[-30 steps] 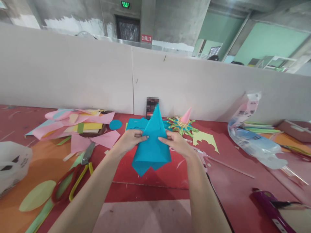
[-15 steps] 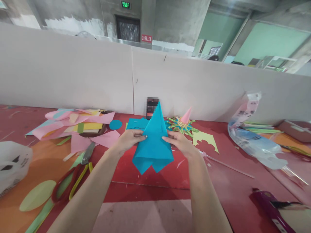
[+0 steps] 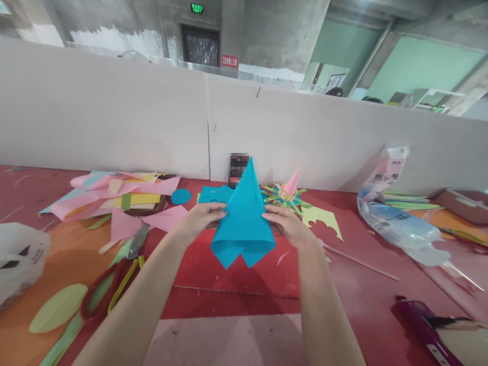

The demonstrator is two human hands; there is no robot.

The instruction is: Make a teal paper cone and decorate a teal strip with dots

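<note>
A blue paper cone is held up over the red table, its tip pointing up and its wide lower edge ending in two pointed flaps. My left hand grips its left side, and my right hand grips the right side, fingers pressed to the paper. Behind my right hand stands a pink cone on a round woven ring with green and yellow strips. Blue paper and a blue disc lie behind my left hand. A yellow sheet with a scalloped cut lies at right.
Red-handled scissors, a pale green oval and pink paper scraps are at left. At right are a clear plastic bag, a purple stapler and a brown box. A white partition stands behind.
The cone has risen and shifted slightly right, and its lower opening looks wider. My right hand has moved slightly right, and the cone's right side shows less of the overlapping edge.
</note>
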